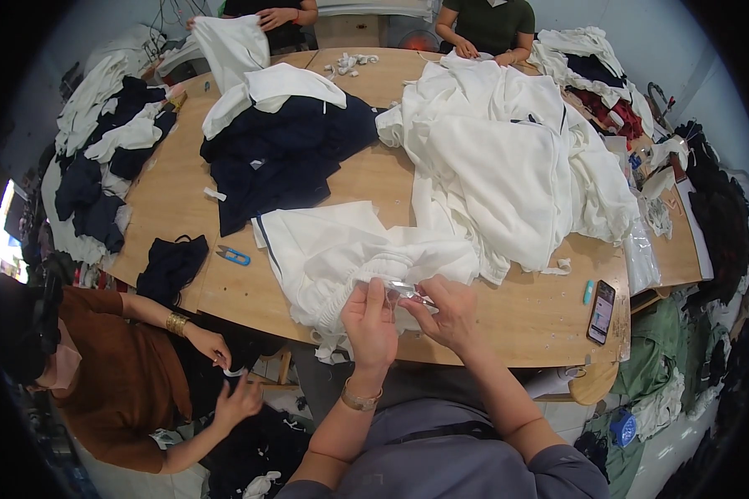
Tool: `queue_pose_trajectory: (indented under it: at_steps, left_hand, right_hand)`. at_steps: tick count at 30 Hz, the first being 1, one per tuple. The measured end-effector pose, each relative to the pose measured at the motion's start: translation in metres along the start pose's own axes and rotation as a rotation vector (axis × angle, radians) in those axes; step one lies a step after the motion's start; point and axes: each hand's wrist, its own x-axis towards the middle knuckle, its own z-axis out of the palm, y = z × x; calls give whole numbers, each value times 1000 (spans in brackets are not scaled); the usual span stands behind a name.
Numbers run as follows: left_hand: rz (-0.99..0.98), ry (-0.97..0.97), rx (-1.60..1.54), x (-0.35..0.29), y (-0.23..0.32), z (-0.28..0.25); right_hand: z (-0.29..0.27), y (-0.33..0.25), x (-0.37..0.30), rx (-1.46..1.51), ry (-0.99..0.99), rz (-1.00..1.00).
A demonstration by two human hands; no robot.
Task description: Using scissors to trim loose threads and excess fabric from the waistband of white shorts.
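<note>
My left hand point(369, 324) and my right hand point(448, 313) are raised close together over the near edge of the table. Between them is a small shiny silver metal tool point(416, 294); its exact kind is hard to make out. My right fingers are closed around it. The left thumb and fingers pinch at its left end, and what they hold is unclear. Just beyond and under my hands lies a white garment point(324, 241) with a gathered waistband and a dark stripe along one edge. Its waistband hangs over the table edge, close to my left hand.
Blue thread snips point(234, 255) lie left, beside a small navy cloth piece point(173, 268). Navy garments point(283, 158) and a large white garment pile point(491, 158) cover the far side. A phone point(602, 312) lies right. A co-worker point(125, 374) sits left; two more work opposite.
</note>
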Motion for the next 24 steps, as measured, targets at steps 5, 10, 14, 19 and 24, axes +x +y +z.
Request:
queue_pose_trajectory:
  at_steps: [5,10,14,19,24]
  left_hand:
    - [17,-36,9,-2,-1,-4]
    - [23,-60,24,0,0,0]
    - [-91,-36,-59,2,4,2]
    - [-205,-44,-136,-1,1,-3]
    - [-202,-8,-80,-3,0,-3]
  right_hand:
    - [-3,-1,4,-52,-12,-34]
    - [-1,2,4,-38,32,-58]
    - [3,1,-8,359,113,356]
    - [18,-6,-3,340,222,114]
    - [10,-9,2,430,191,195]
